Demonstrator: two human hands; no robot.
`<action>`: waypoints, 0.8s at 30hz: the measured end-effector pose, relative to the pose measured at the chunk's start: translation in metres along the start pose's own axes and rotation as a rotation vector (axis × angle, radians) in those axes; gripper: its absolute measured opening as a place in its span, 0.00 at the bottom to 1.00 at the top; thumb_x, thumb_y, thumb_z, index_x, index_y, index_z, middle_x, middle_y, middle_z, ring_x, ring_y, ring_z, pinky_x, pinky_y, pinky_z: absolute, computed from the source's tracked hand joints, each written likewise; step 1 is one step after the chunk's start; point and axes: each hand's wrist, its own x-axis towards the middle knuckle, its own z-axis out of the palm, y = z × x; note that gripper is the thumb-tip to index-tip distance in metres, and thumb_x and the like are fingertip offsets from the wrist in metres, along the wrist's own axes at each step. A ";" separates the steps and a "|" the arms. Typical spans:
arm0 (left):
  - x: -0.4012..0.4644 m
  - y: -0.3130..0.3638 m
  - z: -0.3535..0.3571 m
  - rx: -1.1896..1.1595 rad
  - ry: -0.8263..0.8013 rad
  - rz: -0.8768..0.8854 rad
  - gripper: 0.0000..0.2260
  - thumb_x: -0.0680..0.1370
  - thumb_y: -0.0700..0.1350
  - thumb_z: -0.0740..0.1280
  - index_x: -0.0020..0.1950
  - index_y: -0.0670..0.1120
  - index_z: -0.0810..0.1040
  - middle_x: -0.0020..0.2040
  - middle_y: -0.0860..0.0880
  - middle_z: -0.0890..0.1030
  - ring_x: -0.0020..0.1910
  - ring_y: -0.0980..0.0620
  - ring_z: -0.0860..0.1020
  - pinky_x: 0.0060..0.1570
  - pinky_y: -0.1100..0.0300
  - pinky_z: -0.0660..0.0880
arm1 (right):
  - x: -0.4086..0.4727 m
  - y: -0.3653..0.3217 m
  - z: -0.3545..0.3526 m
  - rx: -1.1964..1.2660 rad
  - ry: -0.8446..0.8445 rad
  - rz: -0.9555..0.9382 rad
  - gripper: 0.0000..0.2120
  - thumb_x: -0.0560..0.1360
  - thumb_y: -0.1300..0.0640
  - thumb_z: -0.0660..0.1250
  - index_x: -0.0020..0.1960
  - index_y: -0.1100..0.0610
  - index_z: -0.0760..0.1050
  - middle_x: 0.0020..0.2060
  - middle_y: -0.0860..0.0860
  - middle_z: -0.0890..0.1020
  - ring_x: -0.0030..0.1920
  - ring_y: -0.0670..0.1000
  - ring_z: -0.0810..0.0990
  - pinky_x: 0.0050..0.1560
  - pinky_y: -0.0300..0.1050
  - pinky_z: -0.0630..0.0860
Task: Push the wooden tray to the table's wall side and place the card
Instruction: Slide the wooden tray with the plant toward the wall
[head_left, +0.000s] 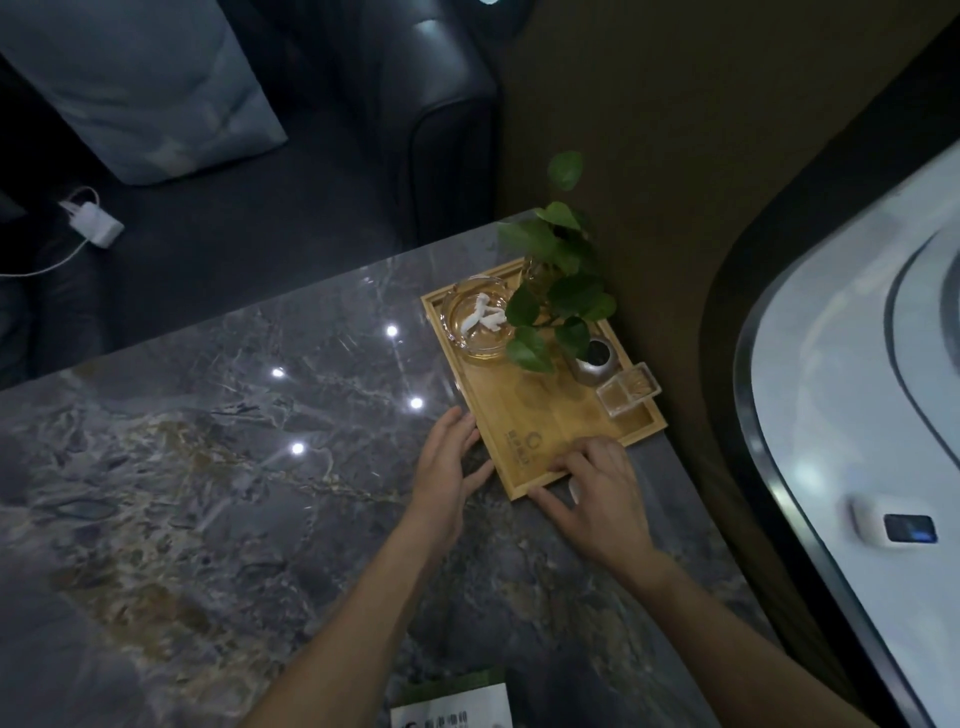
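Head view: the tray (550, 415) sits at the table's (208, 467) far right edge by the wall. The left hand (449, 462) lies open against its left rim; the right hand (597, 488), fingers spread, presses its near corner. The card (457, 706) lies near, between the forearms.

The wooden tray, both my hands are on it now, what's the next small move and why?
Probably keep sliding the wooden tray toward the wall. The left hand is flat against its side and the right hand presses its near corner. The card lies unplaced at the table's near edge.
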 end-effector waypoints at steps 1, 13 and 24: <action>0.000 0.000 0.000 0.006 0.000 0.001 0.24 0.81 0.51 0.64 0.76 0.45 0.68 0.69 0.48 0.79 0.69 0.53 0.75 0.68 0.41 0.74 | 0.000 0.000 0.000 -0.002 0.001 0.002 0.19 0.69 0.36 0.68 0.47 0.51 0.79 0.45 0.49 0.76 0.52 0.52 0.73 0.55 0.49 0.71; 0.002 -0.005 -0.002 0.032 -0.012 0.001 0.23 0.82 0.52 0.63 0.75 0.46 0.70 0.67 0.50 0.80 0.67 0.56 0.77 0.68 0.43 0.74 | -0.002 0.000 0.001 -0.004 0.002 0.010 0.18 0.69 0.38 0.70 0.48 0.52 0.78 0.45 0.49 0.75 0.53 0.52 0.73 0.56 0.48 0.71; -0.036 -0.024 -0.019 0.079 0.115 0.068 0.16 0.82 0.44 0.65 0.70 0.42 0.75 0.65 0.46 0.80 0.60 0.53 0.79 0.64 0.48 0.77 | -0.024 -0.013 -0.003 0.016 -0.088 0.013 0.19 0.70 0.52 0.69 0.60 0.55 0.74 0.60 0.54 0.73 0.65 0.57 0.69 0.63 0.53 0.71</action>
